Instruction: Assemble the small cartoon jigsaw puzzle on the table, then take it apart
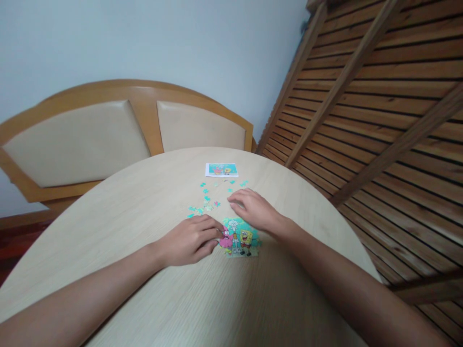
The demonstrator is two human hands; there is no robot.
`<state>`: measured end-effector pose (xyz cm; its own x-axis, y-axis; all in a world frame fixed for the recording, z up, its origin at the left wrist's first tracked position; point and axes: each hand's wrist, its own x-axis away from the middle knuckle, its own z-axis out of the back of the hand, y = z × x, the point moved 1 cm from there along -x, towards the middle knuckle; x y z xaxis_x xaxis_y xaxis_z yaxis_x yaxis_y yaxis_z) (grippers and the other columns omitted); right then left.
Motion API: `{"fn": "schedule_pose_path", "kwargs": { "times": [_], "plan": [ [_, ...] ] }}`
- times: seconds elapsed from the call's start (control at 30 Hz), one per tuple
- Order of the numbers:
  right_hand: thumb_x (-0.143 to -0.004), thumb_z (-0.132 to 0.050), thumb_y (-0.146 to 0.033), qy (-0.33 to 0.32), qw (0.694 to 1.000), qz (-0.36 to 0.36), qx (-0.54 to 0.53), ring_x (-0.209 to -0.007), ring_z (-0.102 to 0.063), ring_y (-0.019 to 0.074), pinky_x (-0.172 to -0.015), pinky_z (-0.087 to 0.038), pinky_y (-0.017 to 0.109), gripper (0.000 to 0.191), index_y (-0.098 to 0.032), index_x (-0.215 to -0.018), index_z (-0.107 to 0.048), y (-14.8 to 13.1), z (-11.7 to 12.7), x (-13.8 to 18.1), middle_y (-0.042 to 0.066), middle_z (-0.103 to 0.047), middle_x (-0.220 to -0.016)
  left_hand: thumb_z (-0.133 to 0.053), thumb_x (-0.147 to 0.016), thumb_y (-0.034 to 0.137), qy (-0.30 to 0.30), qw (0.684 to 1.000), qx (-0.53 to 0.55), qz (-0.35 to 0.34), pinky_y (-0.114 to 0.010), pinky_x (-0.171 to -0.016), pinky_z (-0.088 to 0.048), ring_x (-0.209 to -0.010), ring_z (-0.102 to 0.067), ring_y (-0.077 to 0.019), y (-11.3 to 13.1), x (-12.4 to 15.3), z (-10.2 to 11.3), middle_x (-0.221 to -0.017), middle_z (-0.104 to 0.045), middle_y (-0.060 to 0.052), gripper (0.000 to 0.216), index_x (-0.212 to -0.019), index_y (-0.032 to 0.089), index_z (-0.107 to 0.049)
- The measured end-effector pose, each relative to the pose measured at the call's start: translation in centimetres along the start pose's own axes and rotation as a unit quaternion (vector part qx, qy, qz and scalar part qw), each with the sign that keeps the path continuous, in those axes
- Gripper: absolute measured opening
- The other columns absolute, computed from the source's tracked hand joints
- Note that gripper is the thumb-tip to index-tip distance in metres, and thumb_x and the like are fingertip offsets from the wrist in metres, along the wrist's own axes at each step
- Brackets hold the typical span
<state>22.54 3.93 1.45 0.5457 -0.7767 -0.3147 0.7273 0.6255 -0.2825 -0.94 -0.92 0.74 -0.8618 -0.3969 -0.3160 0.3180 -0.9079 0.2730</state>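
A partly assembled jigsaw puzzle (236, 238) lies flat on the table, showing a pink starfish, a pale teal figure and a yellow square sponge cartoon character. At its left edge rests my left hand (195, 239), palm down, fingertips touching the pink starfish part and thumb apart. Beyond the puzzle's upper right side is my right hand (253, 208), its fingers stretched to the left with a gap to the thumb; I see no piece in it. Loose jigsaw pieces (206, 198) are scattered left of and beyond the right fingertips, several bunched near my left hand.
A small reference picture card (222, 169) lies at the far side of the round wooden table (144, 193). Behind the table stands a wood-framed bench back (144, 91) with cream panels. A slatted wooden screen (354, 111) leans along the right side.
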Motion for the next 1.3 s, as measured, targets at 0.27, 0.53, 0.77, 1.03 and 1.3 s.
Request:
{"fn": "schedule_pose_path", "kwargs": {
  "times": [0.27,0.53,0.77,1.03,1.3],
  "plan": [
    [-0.101,-0.048,-0.028,-0.024,0.992,-0.096,0.078,-0.134,-0.046,0.0313,-0.106,-0.041,0.049,0.036,-0.014,-0.133,-0.059,2.8,-2.2,-6.6,0.015,-0.055,-0.146,-0.046,-0.099,0.017,-0.006,1.000,0.011,-0.008,-0.039,-0.099,-0.050,-0.112,-0.061,-0.0219,-0.2,0.1,-0.1,-0.119,-0.067,-0.008,0.024,-0.115,0.019,-0.064],
    [-0.101,-0.049,-0.024,-0.053,0.992,-0.048,0.106,-0.136,-0.042,0.0297,-0.107,-0.037,0.045,0.028,-0.018,-0.117,-0.070,0.5,-2.0,-4.4,0.011,-0.067,-0.131,-0.046,-0.098,0.016,0.013,1.000,0.012,-0.008,-0.038,-0.096,-0.052,-0.110,-0.062,-0.0218,-0.2,0.1,0.0,-0.118,-0.067,-0.008,0.025,-0.114,0.022,-0.064],
    [-0.098,-0.056,-0.020,-0.046,0.993,-0.014,0.110,-0.122,-0.053,0.0289,-0.096,-0.040,0.041,0.020,-0.018,-0.098,-0.076,-0.7,-0.1,0.2,0.009,-0.075,-0.108,-0.050,-0.091,0.016,0.100,0.986,-0.009,0.130,-0.041,-0.090,-0.052,-0.101,-0.062,-0.0232,-1.3,0.7,-0.1,-0.106,-0.066,-0.007,0.020,-0.108,0.020,-0.060],
    [-0.095,-0.063,-0.020,-0.006,0.997,-0.060,0.045,-0.108,-0.059,0.0261,-0.091,-0.043,0.040,0.012,-0.020,-0.097,-0.074,1.0,0.5,2.3,0.007,-0.075,-0.104,-0.053,-0.089,0.017,0.106,0.983,-0.036,0.143,-0.044,-0.093,-0.051,-0.105,-0.061,-0.0249,-1.7,0.9,0.0,-0.110,-0.067,-0.008,0.025,-0.113,0.020,-0.059],
    [-0.092,-0.062,-0.021,-0.028,0.997,-0.072,0.006,-0.106,-0.057,0.0271,-0.093,-0.042,0.041,0.008,-0.018,-0.096,-0.068,2.0,0.4,2.8,0.009,-0.069,-0.104,-0.050,-0.093,0.019,0.098,0.987,-0.029,0.127,-0.045,-0.093,-0.052,-0.106,-0.062,-0.0250,-1.7,0.7,-0.3,-0.111,-0.069,-0.009,0.024,-0.115,0.019,-0.060]
  ]
}}
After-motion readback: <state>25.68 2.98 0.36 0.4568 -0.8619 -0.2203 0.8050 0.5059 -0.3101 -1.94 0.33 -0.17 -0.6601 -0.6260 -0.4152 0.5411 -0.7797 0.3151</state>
